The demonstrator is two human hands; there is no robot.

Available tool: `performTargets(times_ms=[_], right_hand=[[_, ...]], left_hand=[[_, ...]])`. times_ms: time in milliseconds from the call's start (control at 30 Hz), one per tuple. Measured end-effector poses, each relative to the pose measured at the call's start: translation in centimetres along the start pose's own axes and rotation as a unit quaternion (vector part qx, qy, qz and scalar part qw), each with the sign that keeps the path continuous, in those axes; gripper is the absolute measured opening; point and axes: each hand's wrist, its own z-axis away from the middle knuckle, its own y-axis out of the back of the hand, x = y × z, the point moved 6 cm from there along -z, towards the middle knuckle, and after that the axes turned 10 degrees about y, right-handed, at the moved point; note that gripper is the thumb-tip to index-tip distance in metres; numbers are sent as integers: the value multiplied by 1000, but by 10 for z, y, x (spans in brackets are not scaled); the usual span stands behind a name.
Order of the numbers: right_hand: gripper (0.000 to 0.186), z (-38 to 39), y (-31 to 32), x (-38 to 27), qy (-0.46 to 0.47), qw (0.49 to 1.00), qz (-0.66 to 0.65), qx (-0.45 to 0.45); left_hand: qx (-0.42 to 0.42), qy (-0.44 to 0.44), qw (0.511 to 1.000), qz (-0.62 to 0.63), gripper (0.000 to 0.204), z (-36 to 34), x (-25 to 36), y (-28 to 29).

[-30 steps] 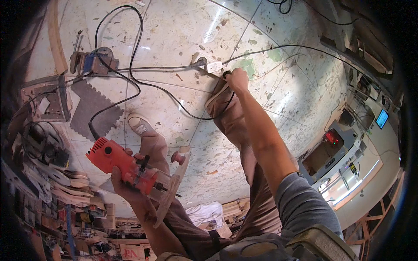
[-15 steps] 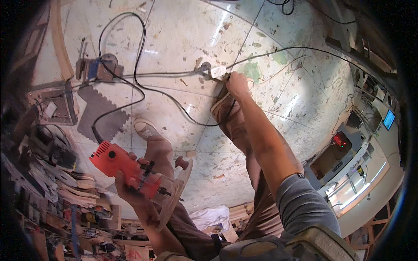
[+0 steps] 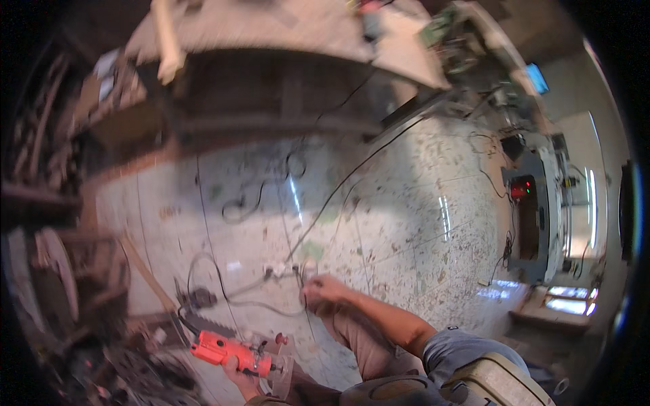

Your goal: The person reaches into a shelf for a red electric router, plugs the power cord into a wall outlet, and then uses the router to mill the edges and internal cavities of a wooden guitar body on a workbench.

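Red router (image 3: 211,346) in left hand (image 3: 235,372); right hand (image 3: 322,292) beside power strip (image 3: 282,265)

Far left of the work: a small vise (image 3: 202,296) is sitting on the pale floor (image 3: 399,223), just above the router. Router is lying tilted across the left hand, motor end up-left, its clear base (image 3: 283,376) and red knob (image 3: 281,338) facing right. Left hand is wrapping the red body from below, fingers closed round it. A dark cord (image 3: 267,306) is curving over the floor between router and right hand. Right of that, the power strip is lying on the floor, well apart from the router. Right hand is hovering or resting just beside it, fingers curling; blur is hiding the fingertips, so cannot tell what they are pinching. Far right, a red unit (image 3: 520,187) is showing lit dots.
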Motion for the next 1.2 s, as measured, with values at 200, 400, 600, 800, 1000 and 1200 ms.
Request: performTargets(times_ms=[200,400,600,800,1000,1200], right_hand=[[54,121,106,-209,152,977,-147,-21],[51,257,201,-322,331,925,-169,76],[62,398,259,-360,401,848,119,324],[73,477,327,-373,432,838,81,324],[85,495,430,-372,522,830,14,194],[92,524,567,-364,532,826,74,173]], left_hand=[[-181,-76,979,-62,66,33,73,-206],[-293,-74,951,-68,79,117,88,-381],[-470,-101,869,-119,98,193,51,-512],[-525,-126,822,-184,80,246,-2,-599],[-570,-195,775,-191,72,268,-46,-712],[-538,-254,801,-72,68,260,-65,-802]])
